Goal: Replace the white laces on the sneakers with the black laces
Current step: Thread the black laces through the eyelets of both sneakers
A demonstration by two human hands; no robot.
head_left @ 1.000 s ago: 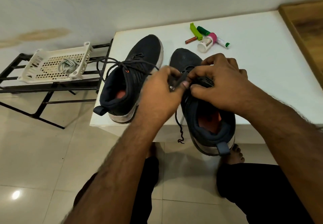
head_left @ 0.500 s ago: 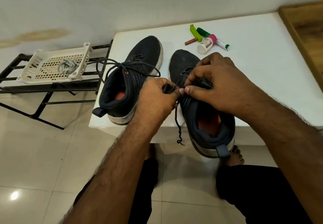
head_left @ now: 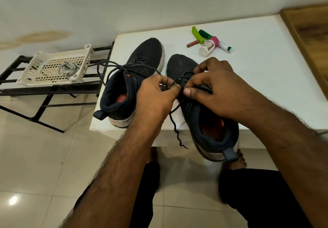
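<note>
Threading the black lace (head_left: 174, 121) through the right sneaker (head_left: 200, 107), both hands meet over its eyelets. Left hand (head_left: 156, 94) pinches the lace end between thumb and fingertips, likely to keep the tip stiff enough to feed. Right hand (head_left: 211, 87) has fingers curled on the upper, apparently pinching the eyelet edge to steady it; exact contact is hidden. The lace's slack tail hangs off the white table (head_left: 266, 67) edge beside this sneaker. Its heel overhangs the near edge, probably pulled close for reach. Left sneaker (head_left: 129, 83), just beside the right one, already carries a loose, untied black lace (head_left: 113, 67). White laces (head_left: 68, 67) lie in the white basket (head_left: 40, 57), well left of the right sneaker, out of the way. Small bottles and tubes (head_left: 209, 41) sit beyond its toe.
</note>
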